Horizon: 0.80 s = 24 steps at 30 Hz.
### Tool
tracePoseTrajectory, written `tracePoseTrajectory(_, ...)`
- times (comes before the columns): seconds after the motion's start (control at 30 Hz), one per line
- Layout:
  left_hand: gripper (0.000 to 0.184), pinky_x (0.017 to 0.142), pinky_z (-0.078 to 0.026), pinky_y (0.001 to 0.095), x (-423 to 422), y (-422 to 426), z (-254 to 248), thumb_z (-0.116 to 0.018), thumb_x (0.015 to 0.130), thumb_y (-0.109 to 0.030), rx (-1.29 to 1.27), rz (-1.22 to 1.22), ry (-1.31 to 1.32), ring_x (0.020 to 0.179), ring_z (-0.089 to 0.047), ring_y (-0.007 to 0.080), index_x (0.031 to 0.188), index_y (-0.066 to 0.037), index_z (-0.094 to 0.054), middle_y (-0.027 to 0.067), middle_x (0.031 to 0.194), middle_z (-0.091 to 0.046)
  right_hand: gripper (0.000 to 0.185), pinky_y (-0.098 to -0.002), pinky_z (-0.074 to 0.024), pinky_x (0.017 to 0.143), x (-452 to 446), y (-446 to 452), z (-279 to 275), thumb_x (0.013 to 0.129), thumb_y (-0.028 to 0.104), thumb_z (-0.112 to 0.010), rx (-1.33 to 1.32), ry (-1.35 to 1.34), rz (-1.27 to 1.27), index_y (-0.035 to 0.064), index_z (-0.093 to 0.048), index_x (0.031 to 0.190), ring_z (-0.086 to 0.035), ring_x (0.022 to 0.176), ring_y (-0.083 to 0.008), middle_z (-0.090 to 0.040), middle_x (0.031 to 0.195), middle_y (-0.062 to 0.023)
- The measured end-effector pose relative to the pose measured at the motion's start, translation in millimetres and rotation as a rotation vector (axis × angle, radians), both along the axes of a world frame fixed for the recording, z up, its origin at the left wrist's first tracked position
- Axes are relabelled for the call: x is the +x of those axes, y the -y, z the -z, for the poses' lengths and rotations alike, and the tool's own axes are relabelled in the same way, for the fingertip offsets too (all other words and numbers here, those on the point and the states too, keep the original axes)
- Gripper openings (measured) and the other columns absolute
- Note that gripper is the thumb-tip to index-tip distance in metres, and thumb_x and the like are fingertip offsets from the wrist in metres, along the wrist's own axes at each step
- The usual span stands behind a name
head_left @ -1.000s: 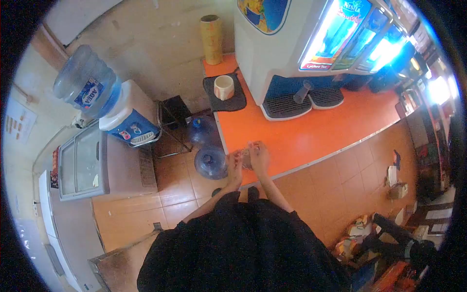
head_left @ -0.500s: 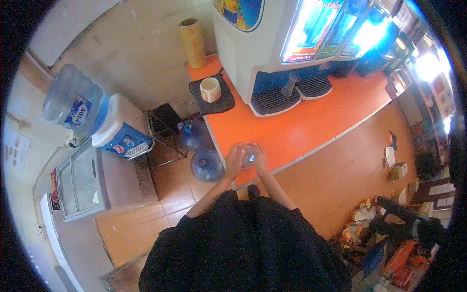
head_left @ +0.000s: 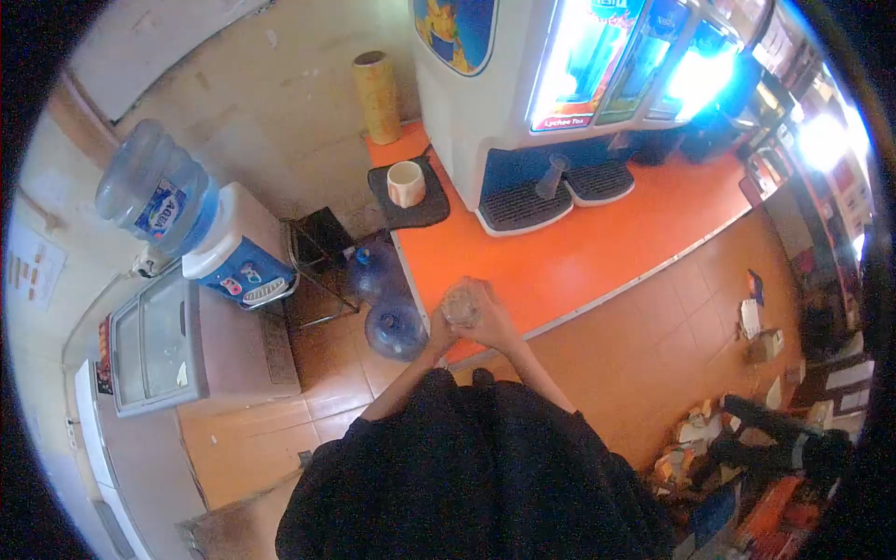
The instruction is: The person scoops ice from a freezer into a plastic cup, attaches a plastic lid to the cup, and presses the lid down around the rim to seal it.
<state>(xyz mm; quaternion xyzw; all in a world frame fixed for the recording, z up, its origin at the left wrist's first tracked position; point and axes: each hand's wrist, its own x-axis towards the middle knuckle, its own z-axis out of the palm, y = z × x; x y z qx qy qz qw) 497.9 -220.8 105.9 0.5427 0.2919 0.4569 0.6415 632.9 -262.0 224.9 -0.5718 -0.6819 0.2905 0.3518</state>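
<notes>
Between my two hands is a clear cup (head_left: 460, 304), held over the near left end of the orange counter (head_left: 523, 280). My left hand (head_left: 439, 330) wraps its lower left side. On the other side, the fingers of my right hand (head_left: 490, 317) close around the cup, slightly blurred. The cup's round end faces up toward me; whether anything is inside cannot be made out. Farther back on the counter, a cream mug (head_left: 405, 184) stands on a dark mat (head_left: 422, 213), apart from both hands.
A drink dispenser (head_left: 467, 103) stands on the counter, a clear cup (head_left: 552, 177) on its drip tray (head_left: 523, 213). A yellowish cylinder (head_left: 376, 98) is behind the mug. Blue water jugs (head_left: 396, 331) sit on the floor at left, near a water dispenser (head_left: 245, 247) and glass-topped freezer (head_left: 157, 341).
My hands have closed in around the cup and turned it, so its round end now faces me. The view has shifted slightly.
</notes>
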Motion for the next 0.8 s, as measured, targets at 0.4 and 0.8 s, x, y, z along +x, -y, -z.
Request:
tracePoseTrajectory(0.4, 0.064, 0.091, -0.048, 0.0343, 7, 3, -112, -0.083, 0.068, -0.023, 0.209, -0.268, -0.151, 0.104, -0.060, 0.0192, 0.119, -0.001, -0.053, 0.0087, 0.114, -0.063, 0.092, -0.0423, -0.0457, 0.093, 5, -14, -82, 0.056, 0.029, -0.089, 0.185, -0.124, 0.024, 0.0046, -0.043, 0.132, -0.055, 0.112, -0.0324, -0.054, 0.120, -0.0166)
tracePoseTrajectory(0.8, 0.059, 0.085, -0.050, 0.0321, -20, 61, -236, -0.083, 0.064, -0.026, 0.372, -0.645, -0.312, 0.098, -0.062, 0.0156, 0.112, -0.001, -0.059, 0.0099, 0.107, -0.066, 0.087, -0.0375, -0.0488, 0.089, -12, 1, -196, 0.051, 0.034, -0.092, 0.353, -0.175, -0.309, 0.0039, -0.047, 0.120, -0.059, 0.105, -0.0262, -0.058, 0.113, -0.0131)
